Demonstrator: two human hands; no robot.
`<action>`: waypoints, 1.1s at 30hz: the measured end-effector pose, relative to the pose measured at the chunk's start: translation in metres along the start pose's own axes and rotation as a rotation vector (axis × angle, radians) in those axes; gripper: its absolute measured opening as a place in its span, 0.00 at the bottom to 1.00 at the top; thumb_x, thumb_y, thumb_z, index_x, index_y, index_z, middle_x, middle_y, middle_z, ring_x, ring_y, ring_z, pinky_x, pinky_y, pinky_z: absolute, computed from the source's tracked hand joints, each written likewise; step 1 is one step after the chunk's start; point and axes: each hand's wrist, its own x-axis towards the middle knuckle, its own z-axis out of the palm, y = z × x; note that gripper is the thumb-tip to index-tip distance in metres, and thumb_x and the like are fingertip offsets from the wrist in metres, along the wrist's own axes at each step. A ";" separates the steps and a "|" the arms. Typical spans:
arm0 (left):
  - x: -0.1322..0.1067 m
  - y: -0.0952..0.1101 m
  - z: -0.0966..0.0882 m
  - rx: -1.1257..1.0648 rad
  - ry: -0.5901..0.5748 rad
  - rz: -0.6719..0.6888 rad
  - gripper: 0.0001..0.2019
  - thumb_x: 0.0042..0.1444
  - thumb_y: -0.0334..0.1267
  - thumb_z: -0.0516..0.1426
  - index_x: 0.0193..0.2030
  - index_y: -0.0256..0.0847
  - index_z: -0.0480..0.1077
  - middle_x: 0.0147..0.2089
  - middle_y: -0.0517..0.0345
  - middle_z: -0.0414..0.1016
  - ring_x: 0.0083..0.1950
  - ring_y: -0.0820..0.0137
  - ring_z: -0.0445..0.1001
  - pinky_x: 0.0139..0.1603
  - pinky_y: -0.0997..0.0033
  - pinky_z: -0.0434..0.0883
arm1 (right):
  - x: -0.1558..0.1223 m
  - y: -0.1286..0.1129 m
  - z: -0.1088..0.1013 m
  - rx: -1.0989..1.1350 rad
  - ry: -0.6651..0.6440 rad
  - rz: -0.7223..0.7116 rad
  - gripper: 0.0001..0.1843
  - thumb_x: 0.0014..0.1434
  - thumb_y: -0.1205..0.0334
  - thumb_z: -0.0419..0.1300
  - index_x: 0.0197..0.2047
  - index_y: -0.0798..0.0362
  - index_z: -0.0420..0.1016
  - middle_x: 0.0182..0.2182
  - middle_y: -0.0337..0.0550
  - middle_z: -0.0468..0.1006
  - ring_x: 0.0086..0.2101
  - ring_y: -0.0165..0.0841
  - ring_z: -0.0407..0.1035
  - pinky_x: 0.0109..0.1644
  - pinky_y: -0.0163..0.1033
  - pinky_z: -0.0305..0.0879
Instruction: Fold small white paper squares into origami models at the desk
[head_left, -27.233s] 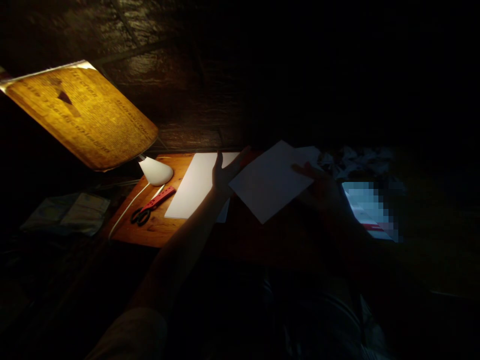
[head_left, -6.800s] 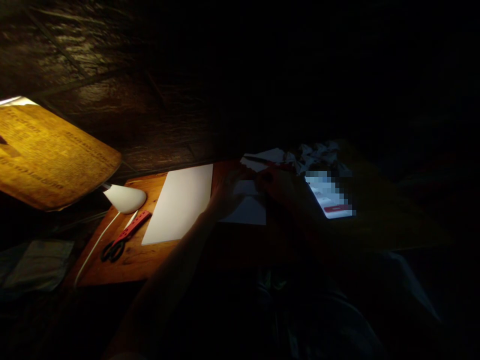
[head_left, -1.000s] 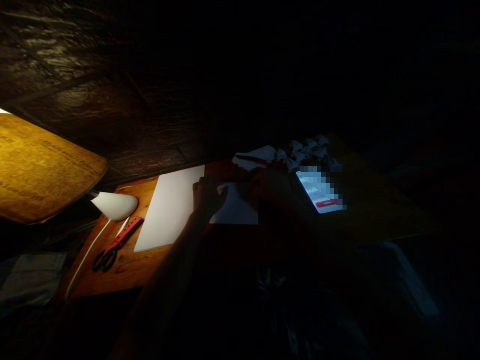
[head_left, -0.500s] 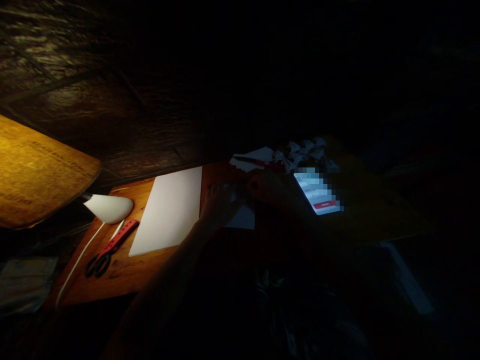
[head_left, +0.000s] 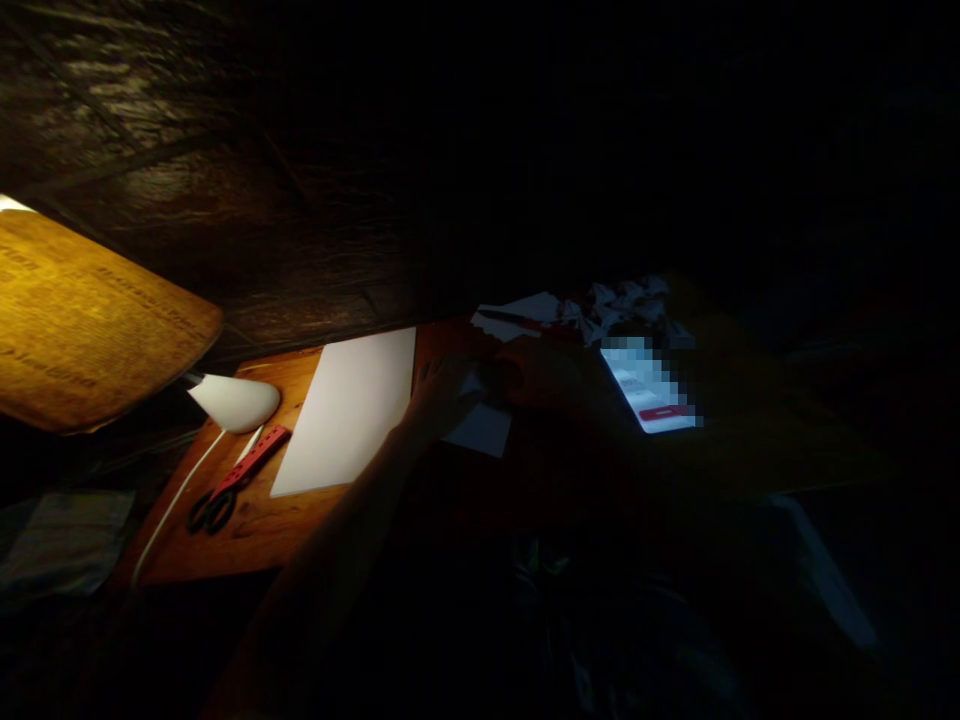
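In near darkness, a small folded white paper [head_left: 484, 428] lies on the wooden table [head_left: 262, 520]. My left hand [head_left: 442, 392] rests on the paper's left part with its fingers pressed down on it. My right hand [head_left: 536, 375] is a dim shape at the paper's upper right, touching it; its fingers are too dark to read. A larger white sheet [head_left: 349, 410] lies flat just to the left of my left hand.
A white lamp [head_left: 234, 402] with a cord and red-handled scissors [head_left: 236, 480] sit at the table's left. A lit phone [head_left: 651, 388] lies to the right. Crumpled paper [head_left: 622, 298] and paper scraps [head_left: 517, 312] lie behind. A yellow printed sheet [head_left: 82, 320] hangs at left.
The folded paper shows smaller than a second ago. My left hand has slid right onto it, and my right hand has stayed at its upper right. The view has shifted slightly.
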 end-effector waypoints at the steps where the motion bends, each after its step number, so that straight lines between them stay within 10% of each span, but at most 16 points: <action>1: 0.001 -0.002 -0.002 -0.002 0.009 -0.003 0.24 0.67 0.46 0.62 0.68 0.46 0.72 0.67 0.44 0.75 0.67 0.46 0.72 0.67 0.41 0.67 | 0.000 0.001 0.000 -0.004 -0.011 -0.012 0.33 0.56 0.47 0.76 0.60 0.54 0.80 0.58 0.56 0.78 0.55 0.45 0.73 0.59 0.46 0.68; 5: 0.004 -0.006 -0.010 0.000 0.113 -0.030 0.14 0.72 0.42 0.53 0.51 0.44 0.81 0.51 0.47 0.84 0.58 0.52 0.78 0.62 0.47 0.69 | 0.001 0.002 0.002 -0.007 0.000 -0.018 0.37 0.54 0.42 0.76 0.59 0.58 0.79 0.58 0.60 0.78 0.56 0.47 0.73 0.59 0.47 0.69; 9: 0.003 -0.008 -0.012 -0.068 0.231 -0.030 0.16 0.72 0.41 0.52 0.40 0.41 0.80 0.41 0.47 0.84 0.48 0.55 0.81 0.56 0.52 0.72 | 0.003 -0.002 0.000 0.042 0.046 0.079 0.15 0.68 0.58 0.63 0.53 0.56 0.82 0.54 0.55 0.82 0.51 0.41 0.76 0.54 0.42 0.69; 17: 0.004 -0.020 -0.006 -0.249 0.633 -0.157 0.29 0.61 0.52 0.66 0.64 0.42 0.68 0.60 0.42 0.76 0.59 0.53 0.76 0.56 0.53 0.75 | 0.007 0.002 -0.008 0.277 0.346 0.342 0.11 0.65 0.60 0.62 0.44 0.52 0.85 0.40 0.48 0.87 0.40 0.39 0.78 0.41 0.39 0.66; 22: -0.001 -0.023 -0.014 -0.353 0.896 -0.237 0.16 0.64 0.48 0.63 0.54 0.43 0.70 0.40 0.53 0.76 0.40 0.64 0.74 0.40 0.63 0.74 | 0.011 0.004 -0.010 0.481 0.497 0.308 0.10 0.62 0.57 0.61 0.34 0.52 0.78 0.27 0.41 0.79 0.31 0.34 0.70 0.34 0.36 0.59; 27: -0.002 -0.012 -0.015 -0.861 0.739 -0.191 0.18 0.69 0.51 0.58 0.58 0.43 0.71 0.22 0.68 0.70 0.19 0.74 0.66 0.22 0.74 0.63 | 0.008 -0.003 -0.011 0.568 0.473 0.213 0.09 0.64 0.57 0.58 0.37 0.52 0.76 0.29 0.40 0.78 0.31 0.33 0.69 0.36 0.36 0.60; 33: 0.004 -0.010 -0.012 -1.117 0.616 -0.171 0.26 0.57 0.45 0.63 0.61 0.44 0.69 0.31 0.61 0.82 0.27 0.68 0.81 0.25 0.74 0.73 | 0.007 -0.007 -0.012 0.578 0.438 0.127 0.09 0.65 0.56 0.58 0.39 0.51 0.75 0.31 0.41 0.79 0.34 0.35 0.71 0.39 0.37 0.64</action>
